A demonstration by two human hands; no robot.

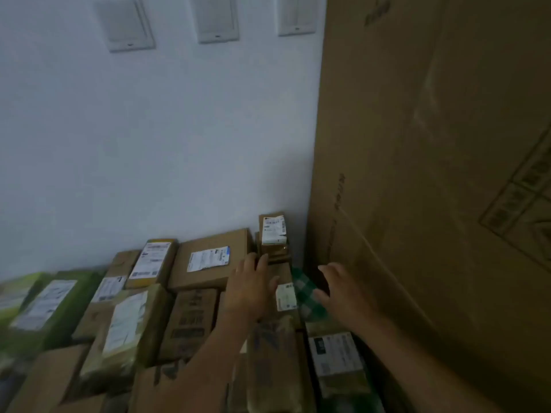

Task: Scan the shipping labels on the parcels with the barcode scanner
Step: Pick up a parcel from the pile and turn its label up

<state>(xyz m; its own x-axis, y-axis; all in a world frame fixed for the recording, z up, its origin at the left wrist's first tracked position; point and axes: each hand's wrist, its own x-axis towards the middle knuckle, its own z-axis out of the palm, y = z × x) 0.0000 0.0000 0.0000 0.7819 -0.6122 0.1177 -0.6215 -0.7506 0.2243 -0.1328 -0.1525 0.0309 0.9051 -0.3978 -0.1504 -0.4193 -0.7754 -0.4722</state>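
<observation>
Parcels: a heap of brown cardboard boxes and wrapped packets lies against the white painted wall [149, 144], most with white shipping labels facing up.
Left hand: the left hand [253, 286] reaches forward, palm down, fingers straight and slightly spread, grasping nothing. It lies over the near right corner of the flat brown cardboard parcel with a blue-edged white label [214, 242]. Blur hides whether it touches.
Right hand: the right hand [343, 290] is released, fingers spread and loosely bent, holding nothing, above the green-and-white checked packet [307, 289].
Between the hands: a narrow brown box [284, 274] bears a small white label [285, 297] just beside the left thumb.
Behind the hands: a small upright brown box with a white label [272, 231] stands by the wall.
Left side: a yellow-edged parcel with a long white label [152, 260], a plastic-wrapped packet with a white label [125, 323], and a green parcel with a white label [68, 308].
Near right: a labelled packet [335, 356] lies under the right forearm.
Right edge: a tall brown cardboard carton [417, 144] stands against the wall.
Wall: three white rectangular plates [214, 19] sit high up.
</observation>
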